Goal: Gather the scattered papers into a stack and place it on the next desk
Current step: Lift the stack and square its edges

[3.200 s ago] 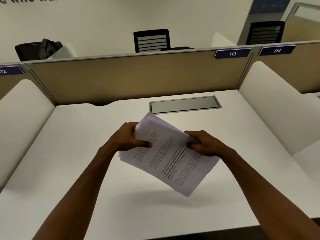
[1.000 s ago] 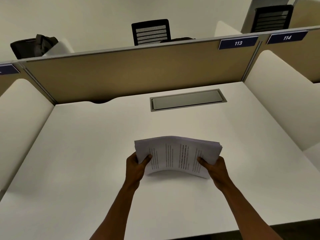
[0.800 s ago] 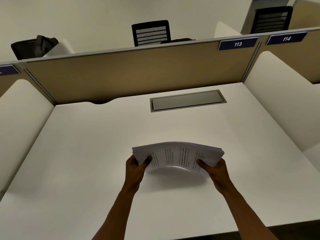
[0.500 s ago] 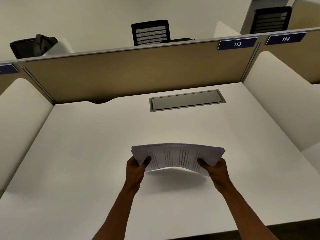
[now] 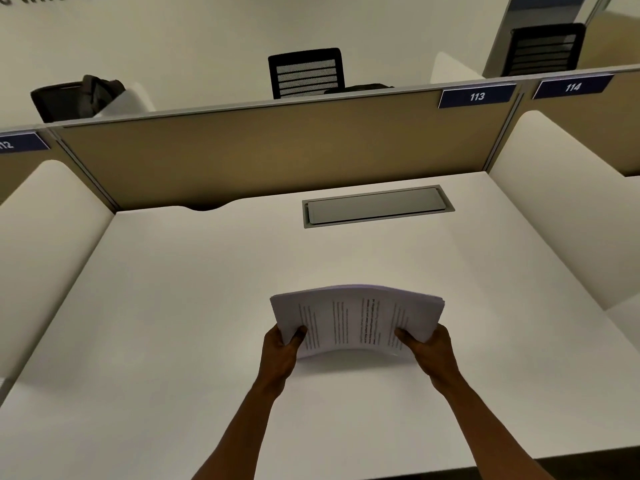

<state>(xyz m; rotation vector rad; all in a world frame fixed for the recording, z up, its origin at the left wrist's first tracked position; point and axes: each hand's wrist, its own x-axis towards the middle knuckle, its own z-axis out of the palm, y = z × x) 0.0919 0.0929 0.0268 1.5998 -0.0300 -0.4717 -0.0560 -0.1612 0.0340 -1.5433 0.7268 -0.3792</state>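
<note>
A stack of printed white papers is held over the middle of the white desk, bowed upward in an arch with its long side across my view. My left hand grips the stack's near left corner, thumb on top. My right hand grips the near right corner the same way. The stack's near edge sits close above the desk surface; whether it touches I cannot tell. No loose sheets lie on the desk.
A grey cable hatch is set into the desk's far side. A tan partition with label 113 closes the back. White side dividers flank the desk; the 114 desk lies right. Black chairs stand beyond.
Over three seconds the stack went from tilted and skewed in both hands to squared and level. In the last half second the papers stay nearly still, arched slightly higher.
</note>
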